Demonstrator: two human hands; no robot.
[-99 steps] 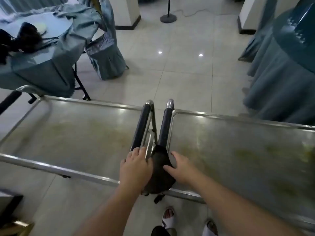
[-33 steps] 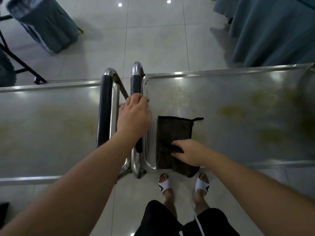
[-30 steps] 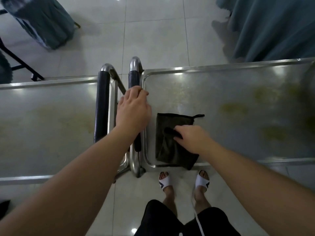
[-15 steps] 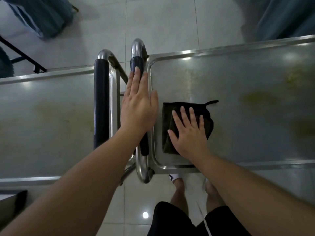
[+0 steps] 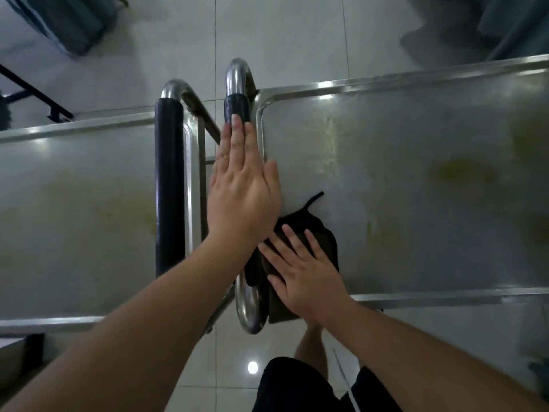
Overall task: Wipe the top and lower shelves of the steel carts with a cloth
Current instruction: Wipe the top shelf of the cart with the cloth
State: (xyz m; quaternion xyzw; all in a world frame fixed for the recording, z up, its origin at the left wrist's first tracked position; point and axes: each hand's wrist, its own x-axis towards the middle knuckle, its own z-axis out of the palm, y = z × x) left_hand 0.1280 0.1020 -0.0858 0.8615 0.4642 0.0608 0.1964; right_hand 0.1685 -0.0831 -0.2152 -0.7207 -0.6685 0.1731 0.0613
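Right hand (image 5: 300,272) flat, fingers spread, pressing dark cloth (image 5: 322,236) beneath it, right cart's (image 5: 416,179) near-left corner

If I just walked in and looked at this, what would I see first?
Two bare hands in the middle: the right hand presses flat on a dark cloth at the near left corner of the right steel cart. The left hand lies flat along that cart's black-padded handle. Yellowish stains blotch the cart top.
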